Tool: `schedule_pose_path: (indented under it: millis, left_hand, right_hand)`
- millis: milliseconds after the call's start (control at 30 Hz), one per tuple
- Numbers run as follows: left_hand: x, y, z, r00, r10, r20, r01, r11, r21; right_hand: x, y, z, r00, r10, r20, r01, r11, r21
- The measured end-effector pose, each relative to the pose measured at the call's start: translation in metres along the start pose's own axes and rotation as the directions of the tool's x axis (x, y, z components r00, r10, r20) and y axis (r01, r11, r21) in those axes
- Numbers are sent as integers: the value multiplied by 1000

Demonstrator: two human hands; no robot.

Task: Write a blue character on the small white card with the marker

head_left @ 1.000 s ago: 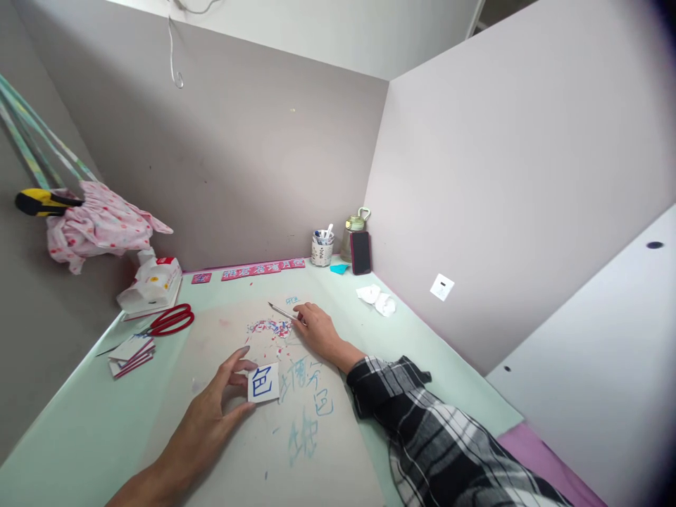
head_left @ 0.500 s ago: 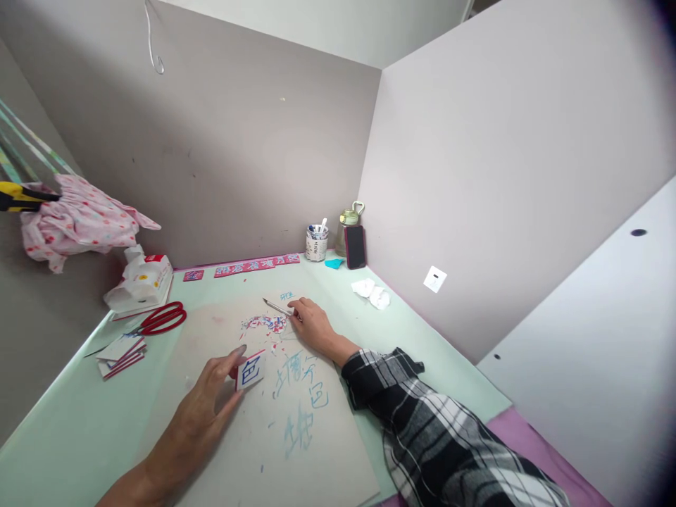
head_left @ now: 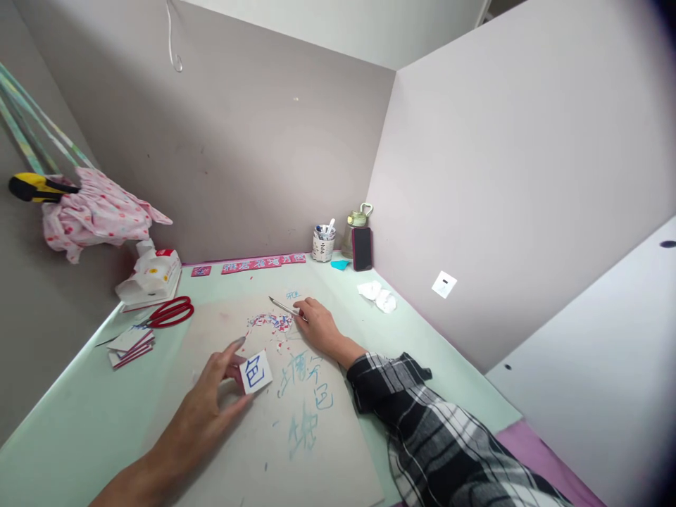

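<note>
I sit at a pale green desk (head_left: 79, 422) boxed in by plain walls. A grey-brown wall (head_left: 237, 162) fills the upper left and middle of the frame, and a lighter, pinkish wall (head_left: 501, 176) takes the right. They meet in a corner just right of centre. A small white socket (head_left: 444, 284) sits low on the right wall. A white panel (head_left: 607, 366) slants across the lower right. Soft, even daylight falls over everything.
</note>
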State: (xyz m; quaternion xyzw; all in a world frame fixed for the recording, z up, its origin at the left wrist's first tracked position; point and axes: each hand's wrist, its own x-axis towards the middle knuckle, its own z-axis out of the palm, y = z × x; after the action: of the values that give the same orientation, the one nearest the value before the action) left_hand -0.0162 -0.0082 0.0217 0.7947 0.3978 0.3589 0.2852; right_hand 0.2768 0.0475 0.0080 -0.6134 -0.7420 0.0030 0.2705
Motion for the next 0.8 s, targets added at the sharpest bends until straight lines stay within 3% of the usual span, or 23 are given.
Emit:
schedule_pose_path:
  millis: [100,200,333,400,500,600,733,800]
  left_hand:
    - [4,3,-7,968,-133,-212,108,986,-126]
    - [8,2,-14,925,-260,-278,200,953,-228]
    - [8,0,-10,940,-291,-177,228,923,-310]
    - [5,-1,-3,966,-259,-19,239,915,-325]
    - [-1,-3,4,967,-173,188,210,956,-204]
    - [-4,-5,4,976,-121,181,132,990,-53]
    - [-2,-3,-4,978,-182,100,178,983,43]
    - [-2,-2,-5,980,-157,118,151,987,55]
  right_hand:
    - [0,1,1,1000,-5,-1,4,1000,-9]
    - [1,2,3,1000,-11,-2,11,1000,-8]
    - [1,4,4,1000,-13,-8,13,1000,-2]
    - [1,5,4,1000,-13,-18,13,1000,0]
    - [2,7,5,999,-5,-46,5,1000,3]
    - [1,8,5,998,0,-62,1,1000,13]
    - [0,7,6,999,-19,-42,20,999,29]
    - [-1,5,5,999,-26,-44,27,999,33]
